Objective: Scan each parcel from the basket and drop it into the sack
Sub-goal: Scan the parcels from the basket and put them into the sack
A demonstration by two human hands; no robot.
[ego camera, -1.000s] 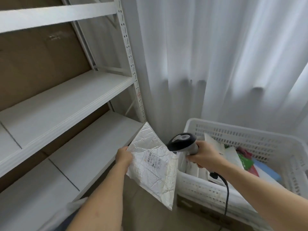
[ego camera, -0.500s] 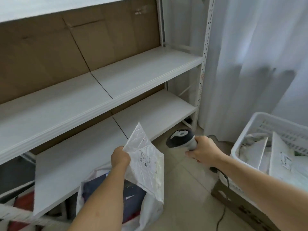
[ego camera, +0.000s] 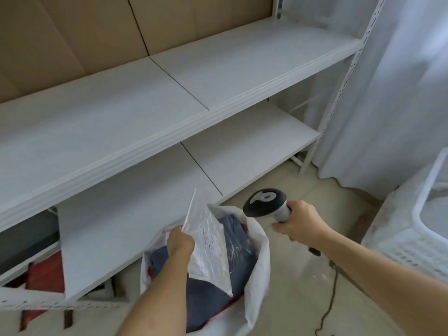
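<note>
My left hand [ego camera: 180, 241] grips a white padded parcel [ego camera: 209, 246] by its left edge, label side facing right, directly above the open mouth of the white sack [ego camera: 259, 260]. Dark blue wrapped parcels [ego camera: 208, 294] lie inside the sack. My right hand [ego camera: 298, 222] grips the handle of a black and grey barcode scanner [ego camera: 265, 202], held to the right of the parcel, its head turned toward the left. The white plastic basket [ego camera: 417, 221] stands at the far right edge, mostly out of view.
White metal shelving [ego camera: 169, 132] runs along the left and back, its lower board close above the sack. A white curtain [ego camera: 392, 93] hangs at the right. The scanner's cable [ego camera: 332, 299] trails over the tiled floor. Red items [ego camera: 41, 280] sit under the shelf.
The view swung left from the basket to the sack. My left hand carried the parcel down and over the sack's mouth; my right hand with the scanner followed alongside.
</note>
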